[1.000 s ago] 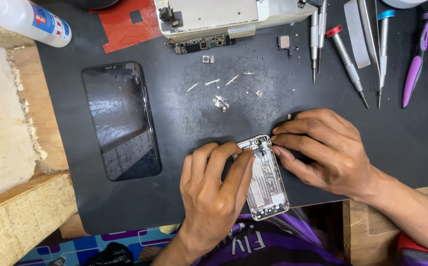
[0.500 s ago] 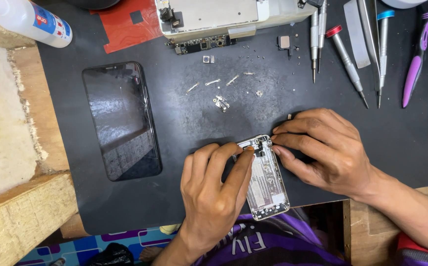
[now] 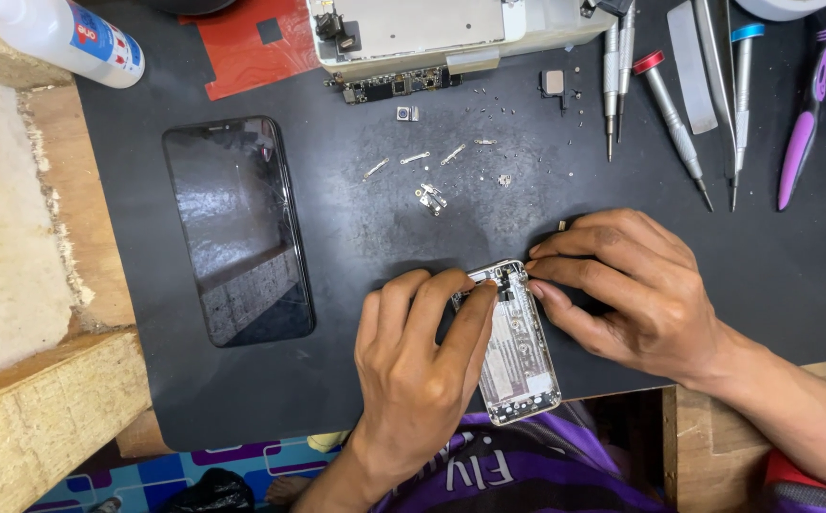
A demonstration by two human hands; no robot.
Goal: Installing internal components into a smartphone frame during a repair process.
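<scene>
Two hands work on one opened phone chassis [image 3: 518,347], which lies at the near edge of the dark work mat [image 3: 356,380] on the bench, its open side up and its lower end reaching past the mat's edge. Almost nothing has changed across the last second: the chassis sits in the same spot and neither hand has shifted more than slightly. The left hand [image 3: 413,366] lies over the chassis's left side, fingers curled, with the fingertips pressed down at its upper left corner. The right hand [image 3: 636,290] comes in from the chassis's right, fingertips drawn together in a pinch at its top edge; whether they hold a small part I cannot tell. That stillness suggests fine, careful work at the top of the chassis rather than any repositioning. Left of the chassis lies a black smartphone [image 3: 238,228], screen up and dark, unmoved. Above the chassis, small metal brackets and screws [image 3: 429,195] lie scattered on the mat, and beyond them a detached display assembly [image 3: 432,33] lies face down. Up and right of the chassis lie several precision screwdrivers [image 3: 674,123] and a purple pry tool [image 3: 803,119]; far up and left lies a white squeeze bottle [image 3: 66,38].
</scene>
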